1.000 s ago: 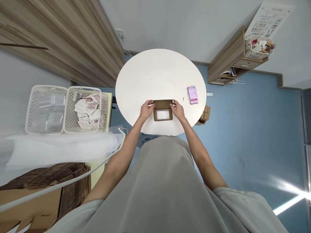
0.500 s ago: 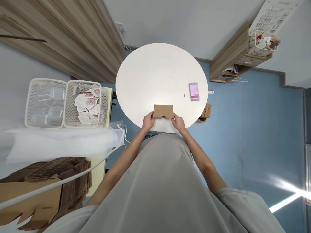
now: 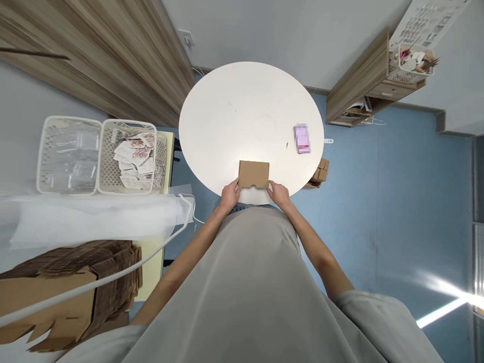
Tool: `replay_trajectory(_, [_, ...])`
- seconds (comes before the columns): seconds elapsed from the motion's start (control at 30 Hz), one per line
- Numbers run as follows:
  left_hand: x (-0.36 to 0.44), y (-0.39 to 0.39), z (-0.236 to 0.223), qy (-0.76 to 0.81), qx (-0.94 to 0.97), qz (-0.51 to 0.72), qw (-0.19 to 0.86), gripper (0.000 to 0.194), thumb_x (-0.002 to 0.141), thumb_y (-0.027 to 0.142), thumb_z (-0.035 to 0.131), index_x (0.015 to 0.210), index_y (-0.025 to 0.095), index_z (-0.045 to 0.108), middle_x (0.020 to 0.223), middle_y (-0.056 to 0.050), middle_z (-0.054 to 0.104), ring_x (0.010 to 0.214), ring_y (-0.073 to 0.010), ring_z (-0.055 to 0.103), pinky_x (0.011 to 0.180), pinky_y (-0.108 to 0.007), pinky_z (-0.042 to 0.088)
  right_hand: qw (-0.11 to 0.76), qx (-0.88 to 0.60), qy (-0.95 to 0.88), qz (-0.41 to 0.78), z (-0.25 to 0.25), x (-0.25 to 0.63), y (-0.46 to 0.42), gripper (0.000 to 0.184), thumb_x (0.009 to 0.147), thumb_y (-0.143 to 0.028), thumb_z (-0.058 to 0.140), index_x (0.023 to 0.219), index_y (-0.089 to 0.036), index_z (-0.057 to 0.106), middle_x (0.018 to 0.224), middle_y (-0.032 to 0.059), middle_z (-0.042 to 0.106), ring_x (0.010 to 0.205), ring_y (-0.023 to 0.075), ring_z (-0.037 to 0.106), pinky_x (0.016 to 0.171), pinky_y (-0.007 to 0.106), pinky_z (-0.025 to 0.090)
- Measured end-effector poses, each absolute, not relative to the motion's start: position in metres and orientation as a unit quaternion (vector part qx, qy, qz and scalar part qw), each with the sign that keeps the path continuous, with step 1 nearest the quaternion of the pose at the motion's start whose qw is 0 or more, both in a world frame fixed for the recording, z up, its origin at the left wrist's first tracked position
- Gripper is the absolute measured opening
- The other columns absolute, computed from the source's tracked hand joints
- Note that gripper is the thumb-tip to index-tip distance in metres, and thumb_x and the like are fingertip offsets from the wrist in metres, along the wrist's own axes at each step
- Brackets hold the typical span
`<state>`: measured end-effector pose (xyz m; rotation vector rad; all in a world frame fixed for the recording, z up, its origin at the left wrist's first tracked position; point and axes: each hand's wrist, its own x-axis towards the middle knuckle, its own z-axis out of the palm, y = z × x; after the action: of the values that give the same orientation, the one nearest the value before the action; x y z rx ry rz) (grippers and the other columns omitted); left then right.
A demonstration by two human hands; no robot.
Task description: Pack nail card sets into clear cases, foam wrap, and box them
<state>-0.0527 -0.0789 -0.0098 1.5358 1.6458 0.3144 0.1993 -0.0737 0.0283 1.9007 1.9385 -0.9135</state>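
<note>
A small brown cardboard box (image 3: 253,174) lies at the near edge of the white oval table (image 3: 245,111), its lid folded over and a thumb notch on the side towards me. My left hand (image 3: 229,194) grips the box's near left corner. On the opposite corner, my right hand (image 3: 279,193) holds it with fingers against the side. Whether anything is inside the box cannot be seen. Farther right on the table lies a pink-purple item (image 3: 302,138), blurred in the picture.
At left, one white basket (image 3: 70,191) holds clear plastic packs and another (image 3: 126,191) holds printed packets. Below them are white wrapping sheets (image 3: 94,217) and stacked flat cardboard (image 3: 75,287). Small boxes (image 3: 320,171) sit beyond the table's right edge. A wooden cabinet (image 3: 363,75) stands back right.
The box's top face now shows more fully, its notched front edge having come lower and nearer me. Both hands stay at its corners. The view has shifted slightly.
</note>
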Motion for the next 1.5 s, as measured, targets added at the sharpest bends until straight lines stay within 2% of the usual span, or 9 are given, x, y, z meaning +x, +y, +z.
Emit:
replay_trajectory(0.23, [-0.049,-0.079,-0.02,0.686,0.595,0.095,0.409,0.045,0.088,0.018,0.063,0.13,0.025,0.076,0.105,-0.008,0.083,0.098,-0.0325,0.075,0.091,-0.038,0.056,0.105,0.664,0.644,-0.367,0.013,0.2,-0.08,0.04,0.109,-0.049,0.062,0.139,-0.023,0.07,0.126,0.0129,0.081,0.114,0.0318,0.075,0.091,0.035,0.054])
replay_trajectory(0.37, [-0.046,-0.076,-0.029,0.691,0.563,0.139,0.432,0.029,0.089,0.025,0.068,0.115,0.025,0.078,0.11,-0.01,0.084,0.108,-0.0333,0.076,0.099,-0.041,0.056,0.055,0.672,0.63,-0.384,0.004,0.202,-0.082,0.029,0.113,-0.037,0.053,0.122,-0.023,0.076,0.119,0.0126,0.082,0.11,0.0302,0.076,0.09,0.035,0.053])
replay_trajectory(0.53, [-0.044,-0.07,-0.041,0.701,0.508,0.165,0.471,0.029,0.091,0.022,0.064,0.116,0.024,0.078,0.126,-0.013,0.082,0.125,-0.032,0.075,0.111,-0.045,0.054,0.044,0.689,0.61,-0.388,-0.01,0.201,-0.081,0.023,0.11,-0.029,0.056,0.115,-0.023,0.078,0.122,0.0118,0.082,0.112,0.0281,0.075,0.092,0.034,0.054])
replay_trajectory(0.77, [-0.041,-0.066,-0.056,0.718,0.472,0.166,0.484,0.039,0.088,0.015,0.063,0.124,0.022,0.077,0.127,-0.013,0.082,0.129,-0.0299,0.074,0.114,-0.044,0.054,0.043,0.714,0.577,-0.394,-0.03,0.207,-0.077,0.035,0.104,-0.031,0.067,0.138,-0.023,0.072,0.126,0.0111,0.08,0.117,0.029,0.073,0.097,0.036,0.056])
replay_trajectory(1.0, [-0.046,-0.076,-0.045,0.703,0.462,0.168,0.513,0.042,0.088,0.018,0.068,0.13,0.016,0.078,0.156,-0.016,0.066,0.136,-0.03,0.071,0.121,-0.045,0.051,-0.082,0.684,0.566,-0.452,-0.025,0.223,-0.081,0.045,0.102,-0.028,0.062,0.144,-0.018,0.072,0.14,0.0136,0.072,0.104,0.0218,0.074,0.107,0.038,0.056])
replay_trajectory(1.1, [-0.051,-0.082,-0.026,0.684,0.478,0.204,0.511,0.035,0.095,0.028,0.069,0.126,0.016,0.08,0.164,-0.017,0.059,0.142,-0.0323,0.067,0.122,-0.045,0.051,-0.164,0.663,0.547,-0.484,-0.013,0.233,-0.085,0.038,0.103,-0.036,0.061,0.134,-0.021,0.079,0.155,0.0124,0.066,0.121,0.0254,0.073,0.108,0.041,0.059])
replay_trajectory(1.23, [-0.056,-0.083,-0.004,0.652,0.491,0.233,0.529,0.034,0.099,0.039,0.07,0.122,0.019,0.083,0.153,-0.013,0.069,0.139,-0.0336,0.068,0.122,-0.047,0.052,-0.256,0.635,0.515,-0.516,0.001,0.244,-0.088,0.041,0.105,-0.053,0.06,0.119,-0.024,0.085,0.155,0.0095,0.068,0.146,0.0326,0.062,0.114,0.048,0.059])
replay_trajectory(1.37, [-0.054,-0.074,-0.001,0.667,0.463,0.225,0.539,0.032,0.097,0.039,0.072,0.12,0.018,0.082,0.131,-0.013,0.081,0.125,-0.0342,0.075,0.116,-0.049,0.056,-0.29,0.632,0.481,-0.534,-0.003,0.248,-0.08,0.043,0.1,-0.06,0.067,0.109,-0.023,0.086,0.146,0.0102,0.074,0.145,0.035,0.064,0.121,0.053,0.053])
replay_trajectory(1.5, [-0.05,-0.065,-0.006,0.674,0.451,0.237,0.535,0.038,0.091,0.031,0.077,0.128,0.018,0.077,0.132,-0.015,0.08,0.117,-0.0313,0.077,0.107,-0.047,0.061,-0.316,0.626,0.457,-0.547,-0.013,0.249,-0.073,0.045,0.093,-0.055,0.074,0.119,-0.02,0.084,0.141,0.0118,0.077,0.135,0.0326,0.071,0.122,0.05,0.053])
